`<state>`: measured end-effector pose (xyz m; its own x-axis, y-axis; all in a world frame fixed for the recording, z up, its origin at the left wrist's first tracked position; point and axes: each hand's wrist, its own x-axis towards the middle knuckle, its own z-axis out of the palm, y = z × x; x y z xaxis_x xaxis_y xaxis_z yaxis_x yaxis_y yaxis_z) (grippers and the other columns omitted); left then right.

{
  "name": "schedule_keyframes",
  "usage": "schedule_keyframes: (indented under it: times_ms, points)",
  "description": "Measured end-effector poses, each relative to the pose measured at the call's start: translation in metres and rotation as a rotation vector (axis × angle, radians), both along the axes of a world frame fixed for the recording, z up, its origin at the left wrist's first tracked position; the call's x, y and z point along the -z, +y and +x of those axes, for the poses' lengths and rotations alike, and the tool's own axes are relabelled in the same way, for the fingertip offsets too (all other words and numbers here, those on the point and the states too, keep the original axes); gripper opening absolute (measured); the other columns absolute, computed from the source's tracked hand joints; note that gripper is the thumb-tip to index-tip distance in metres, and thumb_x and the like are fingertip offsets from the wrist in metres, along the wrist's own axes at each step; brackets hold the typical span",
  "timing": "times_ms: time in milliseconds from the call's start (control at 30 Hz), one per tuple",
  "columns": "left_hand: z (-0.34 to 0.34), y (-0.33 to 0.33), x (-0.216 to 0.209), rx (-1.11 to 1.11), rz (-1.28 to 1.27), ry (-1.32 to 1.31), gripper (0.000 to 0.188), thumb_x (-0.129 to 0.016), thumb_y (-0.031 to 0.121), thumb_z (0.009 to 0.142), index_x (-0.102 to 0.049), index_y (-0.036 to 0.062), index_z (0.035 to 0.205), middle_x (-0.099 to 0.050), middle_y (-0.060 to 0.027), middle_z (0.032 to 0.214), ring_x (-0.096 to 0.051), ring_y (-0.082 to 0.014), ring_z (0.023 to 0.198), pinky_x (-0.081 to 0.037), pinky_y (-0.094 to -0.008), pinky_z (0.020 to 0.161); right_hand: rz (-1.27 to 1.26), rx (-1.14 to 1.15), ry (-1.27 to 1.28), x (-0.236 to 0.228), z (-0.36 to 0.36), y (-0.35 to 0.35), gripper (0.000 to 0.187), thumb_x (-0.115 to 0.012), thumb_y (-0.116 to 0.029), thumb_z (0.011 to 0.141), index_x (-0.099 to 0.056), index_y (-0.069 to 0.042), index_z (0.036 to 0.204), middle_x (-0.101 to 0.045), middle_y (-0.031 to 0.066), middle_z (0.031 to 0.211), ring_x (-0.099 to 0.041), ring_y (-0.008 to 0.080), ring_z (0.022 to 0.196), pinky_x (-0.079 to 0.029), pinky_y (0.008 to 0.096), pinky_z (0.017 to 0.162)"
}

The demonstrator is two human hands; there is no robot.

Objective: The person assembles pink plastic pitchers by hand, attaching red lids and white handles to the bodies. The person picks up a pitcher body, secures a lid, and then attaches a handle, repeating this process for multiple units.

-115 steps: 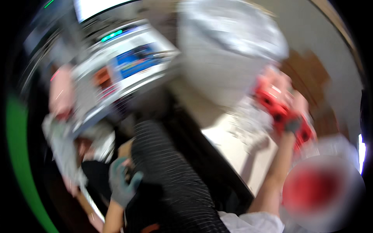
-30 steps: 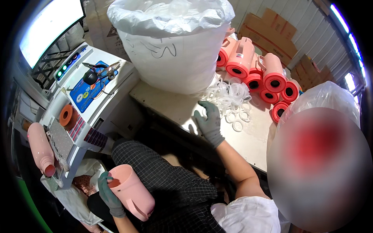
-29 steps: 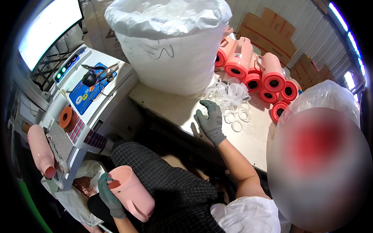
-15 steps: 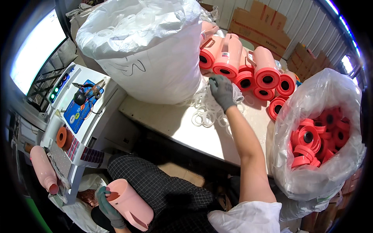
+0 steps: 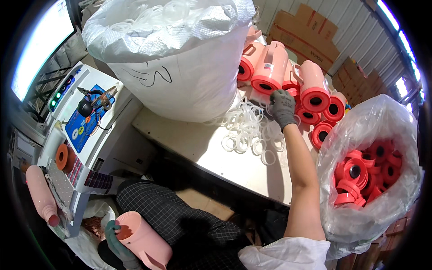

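My left hand (image 5: 118, 245), in a grey-green glove, grips the rim of a pink jug (image 5: 146, 238) lying tilted by my lap, its open mouth turned up and its handle toward me. My right hand (image 5: 283, 108), in a grey glove, reaches over the white table with its fingers curled in. Whether something is pinched in them is hidden. Close beside it lies a loose heap of white rings (image 5: 243, 128). Just beyond are stacked pink jugs (image 5: 272, 63) with red lids, dark in the centre.
A big white woven sack (image 5: 180, 81) full of white rings stands at the back left. On the right, a clear plastic bag (image 5: 328, 216) holds red lids (image 5: 355, 171). At left are a white machine (image 5: 121, 108), an orange ring (image 5: 64, 158) and a pink bottle-shaped body (image 5: 40, 193).
My right hand has moved right, off the heap of rings and toward the stacked jugs, uncovering more rings. My left hand still holds the jug. The view has shifted slightly.
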<state>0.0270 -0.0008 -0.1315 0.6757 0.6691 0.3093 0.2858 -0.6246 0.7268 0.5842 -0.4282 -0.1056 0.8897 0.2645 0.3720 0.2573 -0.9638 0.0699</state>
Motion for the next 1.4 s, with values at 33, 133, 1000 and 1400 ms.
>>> schedule_keyframes:
  times_ms: [33, 133, 1000, 1400]
  points:
    - [0.000, 0.001, 0.001, 0.004, 0.033, 0.015, 0.020, -0.046, 0.022, 0.104, -0.052, 0.0032, 0.100, -0.060, -0.0123, 0.111, -0.059, -0.0240, 0.105, -0.047, -0.0376, 0.100, 0.084, -0.162, 0.058, 0.008, 0.013, 0.001, 0.023, -0.069, -0.018, 0.087, -0.078, -0.016, 0.107, -0.075, 0.0123, 0.114, -0.068, 0.0338, 0.108, -0.054, 0.0450, 0.092]
    - [0.002, 0.002, 0.007, -0.006, -0.053, -0.037, 0.027, -0.044, 0.027, 0.106, -0.053, 0.0017, 0.103, -0.061, -0.0132, 0.114, -0.060, -0.0252, 0.109, -0.047, -0.0400, 0.102, 0.089, -0.226, 0.301, 0.035, 0.034, 0.009, 0.024, -0.066, -0.019, 0.089, -0.078, -0.017, 0.110, -0.075, 0.0127, 0.116, -0.067, 0.0344, 0.112, -0.054, 0.0429, 0.093]
    - [-0.011, 0.010, 0.016, -0.069, -0.217, -0.055, 0.034, -0.044, 0.032, 0.106, -0.057, 0.0010, 0.112, -0.061, -0.0121, 0.118, -0.059, -0.0237, 0.115, -0.048, -0.0418, 0.107, 0.302, 0.037, 0.056, 0.032, 0.033, 0.011, 0.024, -0.077, -0.035, 0.084, -0.082, -0.015, 0.097, -0.074, 0.0114, 0.103, -0.069, 0.0323, 0.102, -0.054, 0.0435, 0.089]
    - [-0.007, 0.010, 0.021, -0.015, -0.261, -0.130, 0.029, -0.044, 0.030, 0.107, -0.052, 0.0022, 0.110, -0.059, -0.0148, 0.125, -0.057, -0.0268, 0.121, -0.044, -0.0444, 0.112, 0.794, 0.128, 0.523, 0.038, 0.055, -0.004, 0.032, -0.074, -0.031, 0.084, -0.080, -0.002, 0.096, -0.076, 0.0170, 0.085, -0.075, 0.0259, 0.083, -0.057, 0.0383, 0.080]
